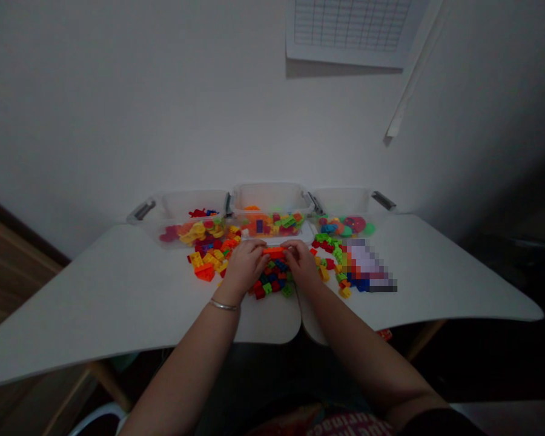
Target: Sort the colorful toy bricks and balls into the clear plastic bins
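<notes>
An orange brick piece point(274, 251) is held level between my two hands, above a pile of mixed bricks point(272, 281). My left hand point(247, 264) has its fingers closed on the piece's left end. On the right end, the fingers of my right hand point(302, 261) are closed too. Yellow and orange bricks point(204, 263) lie to the left of my hands. To the right are green and red bricks point(329, 244). The undersides of both hands and the parts of the piece beneath the fingertips are hidden.
Three clear bins stand along the wall: the left bin point(193, 200) with yellow and red pieces, the middle bin point(272, 195) with mixed bricks, the right bin point(343, 198) with round pieces. A pixelated item point(370, 263) lies right. A gap splits the white table point(131, 290) near its front edge.
</notes>
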A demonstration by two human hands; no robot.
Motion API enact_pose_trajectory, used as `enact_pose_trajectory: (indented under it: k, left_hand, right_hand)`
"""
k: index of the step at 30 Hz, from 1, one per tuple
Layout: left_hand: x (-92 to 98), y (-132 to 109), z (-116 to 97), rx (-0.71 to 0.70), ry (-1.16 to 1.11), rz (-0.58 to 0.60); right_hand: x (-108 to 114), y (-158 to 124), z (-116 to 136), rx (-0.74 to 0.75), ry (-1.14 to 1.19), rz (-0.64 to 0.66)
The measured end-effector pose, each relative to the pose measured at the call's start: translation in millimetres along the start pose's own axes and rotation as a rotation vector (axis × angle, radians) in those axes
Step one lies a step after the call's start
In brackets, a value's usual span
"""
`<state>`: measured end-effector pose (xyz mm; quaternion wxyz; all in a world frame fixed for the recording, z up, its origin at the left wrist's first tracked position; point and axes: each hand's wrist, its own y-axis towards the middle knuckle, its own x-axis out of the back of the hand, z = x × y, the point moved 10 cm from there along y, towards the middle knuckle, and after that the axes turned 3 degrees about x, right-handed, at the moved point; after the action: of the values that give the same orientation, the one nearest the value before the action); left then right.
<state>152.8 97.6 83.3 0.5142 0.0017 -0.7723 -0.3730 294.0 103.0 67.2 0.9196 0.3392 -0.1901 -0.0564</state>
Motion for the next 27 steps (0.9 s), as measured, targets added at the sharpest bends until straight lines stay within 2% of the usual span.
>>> enact_pose_trajectory:
  k: [2,6,10,13,16,19,23,27]
  left_hand:
    - [1.2,0,1,0.007,0.007,-0.015]
    - [-0.1,-1,0,-0.007,0.006,-0.002]
    - [-1.5,-2,-1,-0.014,0.009,0.000]
    - [-3.9,-2,0,-0.019,0.013,0.008]
    - [-5.3,-2,1,-0.025,0.011,0.016]
    - [-3.3,-2,0,-0.030,0.005,0.008]
    - [-2.8,-2,-1,-0.035,0.000,0.011]
    - [-8.3,-2,-2,-0.046,0.006,0.037]
  right_hand:
    - [5,2,-4,-0.032,0.020,-0.047]
    - [25,11,-10,-0.081,0.037,-0.225]
    - [48,29,14,0.106,-0.020,-0.349]
    - [58,44,30,0.223,-0.085,-0.361]
    - [60,61,35,0.253,-0.161,-0.333]
    - [53,77,32,0.225,-0.253,-0.281]
    - [24,90,25,0.154,-0.412,-0.088]
    - [0,85,22,0.111,-0.593,0.080]
